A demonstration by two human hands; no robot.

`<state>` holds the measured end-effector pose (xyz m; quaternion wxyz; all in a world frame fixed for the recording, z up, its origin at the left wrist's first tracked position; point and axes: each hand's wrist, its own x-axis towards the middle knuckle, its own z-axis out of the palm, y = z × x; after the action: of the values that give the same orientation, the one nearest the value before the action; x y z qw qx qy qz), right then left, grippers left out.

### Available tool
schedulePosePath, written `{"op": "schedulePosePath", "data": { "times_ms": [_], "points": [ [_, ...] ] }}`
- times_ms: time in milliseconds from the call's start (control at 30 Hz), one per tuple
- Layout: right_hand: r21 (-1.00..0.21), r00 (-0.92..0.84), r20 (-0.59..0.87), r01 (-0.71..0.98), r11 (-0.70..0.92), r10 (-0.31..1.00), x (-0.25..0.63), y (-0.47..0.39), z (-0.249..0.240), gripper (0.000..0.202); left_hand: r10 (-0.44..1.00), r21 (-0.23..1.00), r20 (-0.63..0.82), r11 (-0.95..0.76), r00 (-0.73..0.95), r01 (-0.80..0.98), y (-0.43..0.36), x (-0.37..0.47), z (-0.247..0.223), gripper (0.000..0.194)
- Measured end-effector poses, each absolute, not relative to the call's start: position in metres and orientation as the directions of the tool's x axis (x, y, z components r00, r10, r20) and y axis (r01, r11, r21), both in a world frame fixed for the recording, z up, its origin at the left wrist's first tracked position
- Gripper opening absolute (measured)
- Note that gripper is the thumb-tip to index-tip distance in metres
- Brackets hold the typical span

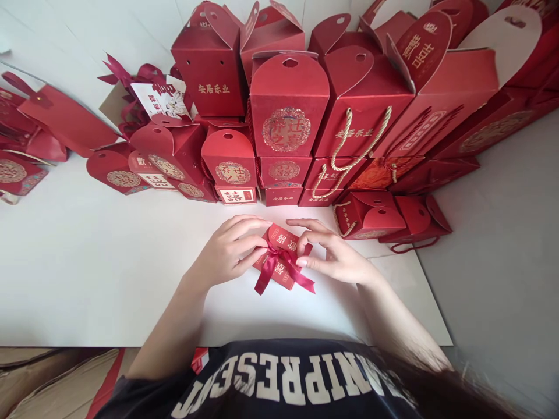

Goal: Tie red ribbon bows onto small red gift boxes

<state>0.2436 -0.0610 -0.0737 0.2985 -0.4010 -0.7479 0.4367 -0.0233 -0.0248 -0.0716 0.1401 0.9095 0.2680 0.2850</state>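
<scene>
A small red gift box (283,237) with gold lettering lies tilted on the white table. Around it runs a dark red satin ribbon (279,254), tied in a bow at the middle, with two tails hanging toward me. On the bow's left side, the thumb and finger of my left hand (231,250) pinch the ribbon, while its other fingers reach over the box's far corner. My right hand (334,253) has its thumb and bent index finger closed on the bow's right side; another finger stretches out above the box.
Red gift boxes (289,105) stand stacked along the table's back, several with rope handles. Smaller boxes (371,212) sit close to my right hand. Ribbons (131,87) and a white printed card (159,96) lie at back left. A grey wall (493,233) borders the right; cardboard (56,384) shows below the front edge.
</scene>
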Motion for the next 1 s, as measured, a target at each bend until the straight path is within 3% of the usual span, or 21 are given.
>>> {"op": "schedulePosePath", "data": {
  "times_ms": [167,433,767,1000],
  "points": [
    [-0.847,-0.515,0.175,0.356,0.395,0.839,0.238,-0.064,-0.069,0.009,0.651,0.626,0.377,-0.703,0.659,0.337,-0.026,-0.02,-0.069,0.006],
    [-0.872,-0.469,0.201,0.315,0.376,0.86,0.244,-0.057,-0.075,0.011,0.827,0.868,0.115,-0.353,0.551,0.349,-0.023,-0.01,-0.088,0.03],
    [-0.943,-0.458,0.113,0.231,0.241,0.882,0.25,-0.056,-0.08,0.009,0.837,0.933,0.147,-0.294,0.528,0.206,-0.029,-0.003,-0.097,0.035],
    [-0.8,-0.503,0.307,0.323,0.506,0.808,0.243,-0.061,-0.073,0.018,0.833,0.98,0.104,-0.178,0.543,0.085,-0.03,-0.003,-0.1,0.04]
  ]
}}
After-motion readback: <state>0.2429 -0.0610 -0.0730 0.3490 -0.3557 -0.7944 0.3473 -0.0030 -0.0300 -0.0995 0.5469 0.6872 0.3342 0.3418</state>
